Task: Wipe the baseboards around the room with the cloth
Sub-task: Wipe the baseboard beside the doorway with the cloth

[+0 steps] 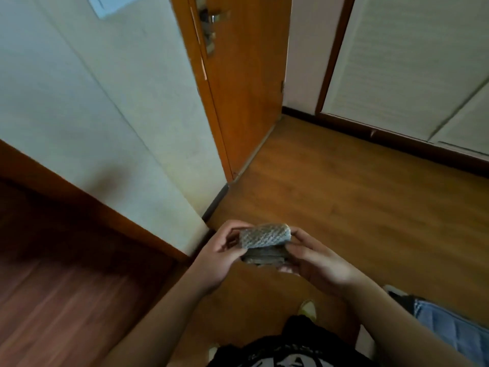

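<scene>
Grey waffle cloth [265, 238], folded into a thick pad, is pinched between both hands at waist height, the left hand [221, 256] on its left end and the right hand [316, 260] on its right. Its long axis runs left to right. The nearest baseboard [215, 201] (a dark strip under the white wall) lies ahead and below, slightly nearer the left hand.

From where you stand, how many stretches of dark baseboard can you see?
2. One short baseboard strip runs along the wall just left of the orange door; a long baseboard runs under the white panels on the right. More may lie out of view.
</scene>
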The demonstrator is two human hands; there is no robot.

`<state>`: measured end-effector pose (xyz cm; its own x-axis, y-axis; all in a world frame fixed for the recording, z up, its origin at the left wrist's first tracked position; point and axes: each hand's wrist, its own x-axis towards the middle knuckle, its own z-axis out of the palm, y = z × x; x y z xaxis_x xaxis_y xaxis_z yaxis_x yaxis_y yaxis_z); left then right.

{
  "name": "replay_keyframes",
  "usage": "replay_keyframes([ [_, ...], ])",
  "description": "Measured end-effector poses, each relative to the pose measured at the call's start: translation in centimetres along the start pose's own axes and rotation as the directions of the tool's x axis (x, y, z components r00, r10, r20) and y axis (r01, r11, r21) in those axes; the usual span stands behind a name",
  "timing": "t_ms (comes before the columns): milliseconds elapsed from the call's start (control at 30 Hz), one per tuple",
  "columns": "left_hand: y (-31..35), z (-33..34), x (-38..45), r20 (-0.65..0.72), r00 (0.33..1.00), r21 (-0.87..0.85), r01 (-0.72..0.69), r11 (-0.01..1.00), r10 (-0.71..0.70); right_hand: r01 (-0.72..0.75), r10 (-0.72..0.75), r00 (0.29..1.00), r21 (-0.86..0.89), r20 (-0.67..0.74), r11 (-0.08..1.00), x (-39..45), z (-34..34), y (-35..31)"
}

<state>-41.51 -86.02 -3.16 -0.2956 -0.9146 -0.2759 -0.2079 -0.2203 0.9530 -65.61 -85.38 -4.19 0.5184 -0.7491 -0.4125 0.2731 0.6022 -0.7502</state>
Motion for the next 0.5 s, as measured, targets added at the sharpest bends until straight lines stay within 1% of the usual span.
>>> replay_keyframes([
  [67,1.8,2.5,2.3,0.016,0.998,0.147,-0.069,0.987,0.067,0.001,-0.001,1.0,0.0,0.015,1.0,-1.1,-3.0,-2.1],
  [200,4.4,5.9,5.5,0.073,0.987,0.271,-0.159,0.949,0.145,-0.086,0.086,0.996,-0.03,-0.025,0.996,-0.8,-6.8,-5.3],
  [267,5.3,6.7,6.8,0.06,0.981,0.292,-0.193,0.937,0.183,-0.131,0.13,0.991,-0.048,-0.025,0.99,-0.1,-8.1,-6.5],
  [333,5.8,7.0,7.7,0.024,0.979,0.288,-0.2,0.937,0.202,-0.145,0.144,0.989,-0.085,-0.007,0.986,0.6,-9.0,-7.6],
  [433,6.1,7.1,8.6,-0.048,0.967,0.291,-0.226,0.93,0.25,-0.111,0.115,0.993,-0.173,0.012,0.979,2.3,-9.7,-9.3],
  [500,5.8,6.7,9.3,-0.102,0.961,0.265,-0.222,0.938,0.256,-0.088,0.095,0.995,-0.238,0.021,0.967,3.8,-9.9,-10.4],
])
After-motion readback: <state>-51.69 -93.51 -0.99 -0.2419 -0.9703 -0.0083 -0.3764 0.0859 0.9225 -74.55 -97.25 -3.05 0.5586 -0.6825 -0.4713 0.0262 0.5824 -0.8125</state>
